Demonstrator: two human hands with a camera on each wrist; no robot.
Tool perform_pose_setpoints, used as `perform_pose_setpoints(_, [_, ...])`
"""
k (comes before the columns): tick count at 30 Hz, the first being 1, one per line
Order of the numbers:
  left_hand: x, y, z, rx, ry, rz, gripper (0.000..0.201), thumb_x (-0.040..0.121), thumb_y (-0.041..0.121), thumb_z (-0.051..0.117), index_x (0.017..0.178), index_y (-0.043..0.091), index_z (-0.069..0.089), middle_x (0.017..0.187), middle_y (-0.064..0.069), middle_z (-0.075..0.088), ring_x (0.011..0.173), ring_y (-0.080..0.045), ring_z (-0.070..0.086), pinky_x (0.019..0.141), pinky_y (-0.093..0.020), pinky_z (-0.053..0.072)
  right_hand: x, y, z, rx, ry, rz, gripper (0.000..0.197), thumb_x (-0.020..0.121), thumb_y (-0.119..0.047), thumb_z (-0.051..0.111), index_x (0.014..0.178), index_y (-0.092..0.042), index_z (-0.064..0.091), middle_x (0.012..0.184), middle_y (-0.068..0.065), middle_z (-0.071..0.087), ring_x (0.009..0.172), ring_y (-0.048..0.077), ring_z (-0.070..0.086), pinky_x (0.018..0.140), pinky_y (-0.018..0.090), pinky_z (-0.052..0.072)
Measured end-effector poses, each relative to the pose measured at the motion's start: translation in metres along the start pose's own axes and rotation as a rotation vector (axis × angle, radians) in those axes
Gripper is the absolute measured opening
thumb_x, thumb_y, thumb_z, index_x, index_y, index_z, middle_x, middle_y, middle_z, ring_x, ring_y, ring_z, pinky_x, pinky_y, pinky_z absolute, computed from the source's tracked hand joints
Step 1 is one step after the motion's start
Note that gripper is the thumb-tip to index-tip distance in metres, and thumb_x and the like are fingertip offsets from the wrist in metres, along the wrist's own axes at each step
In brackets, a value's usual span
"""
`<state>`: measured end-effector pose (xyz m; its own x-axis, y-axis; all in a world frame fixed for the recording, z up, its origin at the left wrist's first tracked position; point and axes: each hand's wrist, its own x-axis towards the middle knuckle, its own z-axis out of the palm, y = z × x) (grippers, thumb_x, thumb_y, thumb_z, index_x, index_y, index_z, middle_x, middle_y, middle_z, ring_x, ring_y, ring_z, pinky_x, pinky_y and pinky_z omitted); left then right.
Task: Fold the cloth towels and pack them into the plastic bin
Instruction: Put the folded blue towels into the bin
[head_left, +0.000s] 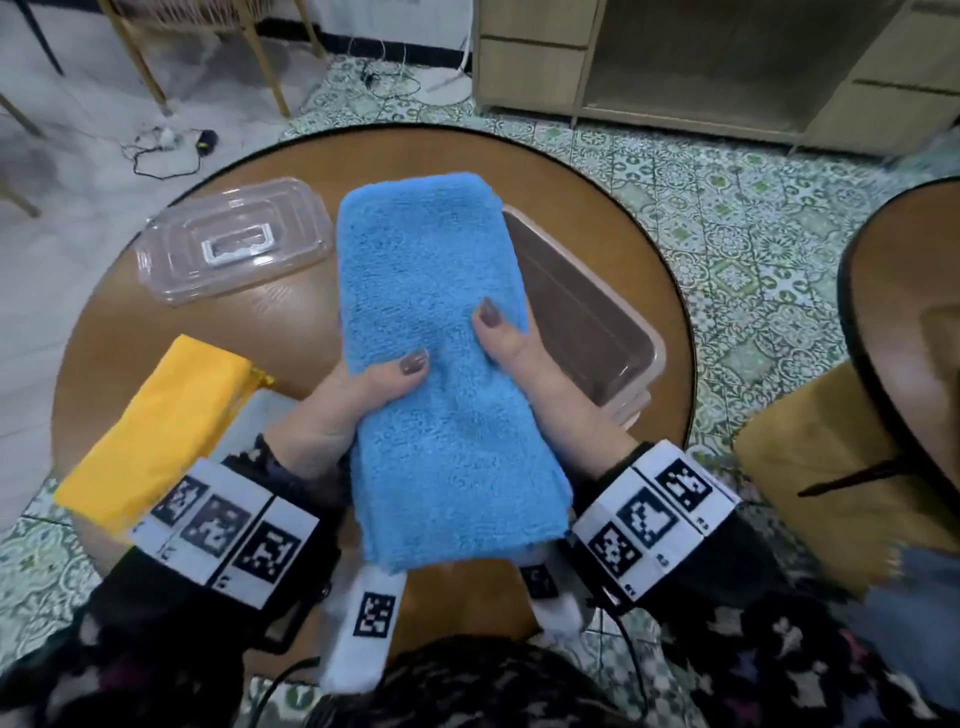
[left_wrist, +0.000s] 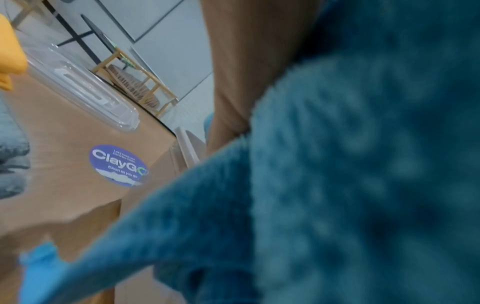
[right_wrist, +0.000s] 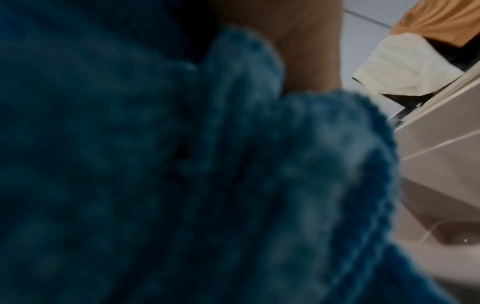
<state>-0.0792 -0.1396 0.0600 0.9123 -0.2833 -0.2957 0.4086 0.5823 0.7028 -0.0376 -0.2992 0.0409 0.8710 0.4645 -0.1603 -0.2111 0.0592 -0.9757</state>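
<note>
Terrycloth, plush and blue: your folded towel (head_left: 436, 353) forms a long rectangle at frame centre, grasped between your left hand (head_left: 345, 400) and right hand (head_left: 540, 374), thumbs on top. It overlaps the clear rectangular plastic bin (head_left: 597, 322) on the round wooden counter (head_left: 130, 312).

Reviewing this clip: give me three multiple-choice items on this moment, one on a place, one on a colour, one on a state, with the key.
1. Where does the clear lid lie?
A. On the bin
B. On the table, left of the blue towel
C. On the floor

2. What colour is the folded towel beside the left hand?
A. Yellow
B. Red
C. Green

3. How is the blue towel held?
A. By the right hand alone
B. By neither hand
C. By both hands

Key: 1 B, the lid rests on the wooden table; 2 A, it is plainly yellow; 3 C, a thumb presses on it from each side.
</note>
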Motion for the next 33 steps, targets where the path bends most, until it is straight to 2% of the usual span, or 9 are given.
perform_pose_setpoints(3, [0.002,0.0,-0.003,0.078,-0.013,-0.052,0.07,0.022,0.027,0.096,0.087,0.01,0.076,0.087,-0.01,0.074,0.074,-0.022,0.072,0.056,-0.028,0.057,-0.005,0.006,0.025,0.167,0.01,0.04,0.085,0.073,-0.042,0.066,0.146,-0.025,0.025,0.139,0.002,0.051,0.124,0.019,0.052,0.105,0.042,0.042])
perform_pose_setpoints(7, [0.01,0.006,-0.014,0.235,0.037,-0.023,0.098,0.025,0.03,0.094,0.113,0.005,0.06,0.095,-0.008,0.073,0.079,-0.022,0.071,0.059,-0.028,0.056,0.002,0.005,0.013,0.01,0.057,0.043,0.095,0.064,-0.08,0.055,0.142,-0.035,0.028,0.137,-0.018,0.047,0.122,-0.004,0.048,0.103,0.025,0.041])
perform_pose_setpoints(10, [0.017,0.019,-0.018,0.247,0.007,-0.024,0.099,0.023,0.026,0.094,0.114,0.007,0.059,0.095,-0.011,0.072,0.077,-0.025,0.071,0.058,-0.032,0.056,0.001,0.004,-0.006,-0.21,0.189,0.102,0.085,0.073,-0.086,0.027,0.144,-0.04,0.025,0.14,-0.028,0.036,0.134,0.001,0.031,0.114,0.042,0.026])
perform_pose_setpoints(14, [0.037,0.049,-0.006,0.409,-0.06,0.036,0.077,0.032,0.012,0.084,0.107,0.011,0.067,0.099,-0.012,0.07,0.082,-0.023,0.07,0.063,-0.033,0.057,-0.01,0.029,-0.029,-1.163,0.438,0.249,0.067,0.081,-0.064,0.041,0.141,-0.035,0.031,0.155,0.009,0.015,0.143,0.033,0.01,0.116,0.052,0.009])
perform_pose_setpoints(17, [0.064,0.071,0.011,0.882,-0.142,0.39,0.107,0.048,0.019,0.079,0.142,0.013,0.028,0.13,-0.001,0.052,0.112,-0.009,0.057,0.091,-0.028,0.05,-0.014,0.041,-0.031,-1.246,0.423,0.419,0.071,0.082,-0.041,0.061,0.143,-0.039,0.024,0.155,0.012,-0.02,0.14,0.038,-0.02,0.112,0.059,-0.001])
perform_pose_setpoints(20, [0.091,0.081,0.028,1.505,-0.348,0.537,0.119,0.058,0.032,0.075,0.149,0.019,0.0,0.135,0.007,0.044,0.115,0.002,0.047,0.1,-0.006,0.031,-0.017,0.041,-0.039,-1.269,0.337,0.403,0.073,0.077,-0.035,0.068,0.14,-0.04,0.032,0.156,0.007,-0.004,0.142,0.035,-0.013,0.111,0.06,0.006])
perform_pose_setpoints(22, [0.111,0.077,0.031,1.894,-0.44,0.585,0.115,0.066,0.031,0.074,0.148,0.016,-0.004,0.128,-0.004,0.053,0.111,-0.018,0.055,0.094,-0.017,0.039,-0.018,0.041,-0.047,-1.304,0.284,0.368,0.069,0.075,-0.035,0.068,0.137,-0.033,0.039,0.153,0.003,0.012,0.143,0.029,-0.004,0.111,0.055,0.011])
perform_pose_setpoints(27, [0.146,0.05,0.036,2.531,-0.621,0.183,0.106,0.07,0.027,0.071,0.149,0.024,0.0,0.147,-0.002,0.034,0.127,-0.024,0.043,0.096,-0.039,0.043,-0.028,0.043,-0.055,-1.354,0.135,0.276,0.064,0.063,-0.039,0.041,0.125,-0.027,0.054,0.134,-0.005,0.046,0.14,0.023,0.01,0.108,0.047,0.012])
perform_pose_setpoints(33, [0.145,0.016,0.044,2.435,-0.901,-0.294,0.106,0.065,0.029,0.079,0.146,0.028,0.012,0.136,-0.001,0.045,0.121,-0.02,0.046,0.101,-0.037,0.04,-0.037,0.056,-0.072,-1.258,0.158,0.233,0.029,0.073,-0.029,0.05,0.094,-0.017,0.065,0.111,-0.009,0.056,0.134,0.021,0.015,0.107,0.04,0.013])
